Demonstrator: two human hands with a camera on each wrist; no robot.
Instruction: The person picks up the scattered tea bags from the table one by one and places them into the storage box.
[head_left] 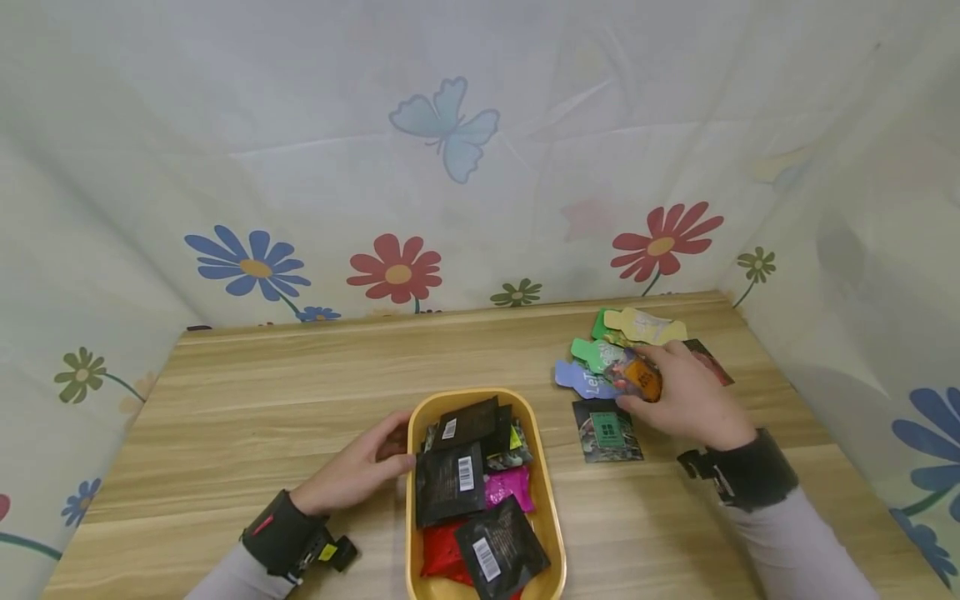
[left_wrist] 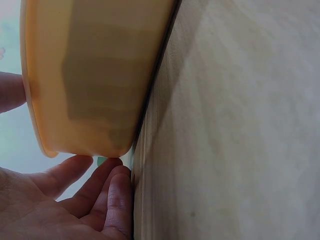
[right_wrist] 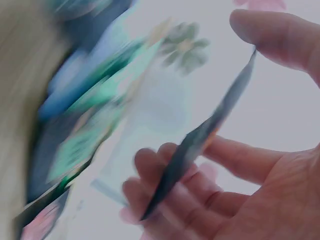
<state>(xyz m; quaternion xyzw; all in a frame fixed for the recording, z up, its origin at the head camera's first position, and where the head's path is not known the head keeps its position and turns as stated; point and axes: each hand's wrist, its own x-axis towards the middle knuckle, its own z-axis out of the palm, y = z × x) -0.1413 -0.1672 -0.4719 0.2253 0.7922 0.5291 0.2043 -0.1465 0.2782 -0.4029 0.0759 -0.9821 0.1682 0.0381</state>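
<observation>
My right hand (head_left: 693, 396) pinches a thin dark packet with an orange label (head_left: 643, 379) above the right part of the table. In the right wrist view the packet (right_wrist: 200, 132) is edge-on between thumb and fingers. Near this hand lie bottle-shaped packets in blue (head_left: 573, 379), green (head_left: 591, 352) and yellow (head_left: 660, 327), and a black packet with a green label (head_left: 588, 450). My left hand (head_left: 348, 475) touches the left side of a yellow plastic bin (head_left: 553, 533). In the left wrist view its fingers (left_wrist: 117, 205) rest against the outer wall.
The bin holds several black packets with barcodes (head_left: 442, 492), a magenta one (head_left: 510, 487) and a red one (head_left: 442, 550). Another dark packet (head_left: 708, 360) lies beyond my right hand. White flowered curtains (head_left: 480, 225) stand behind and beside the wooden table (head_left: 285, 383).
</observation>
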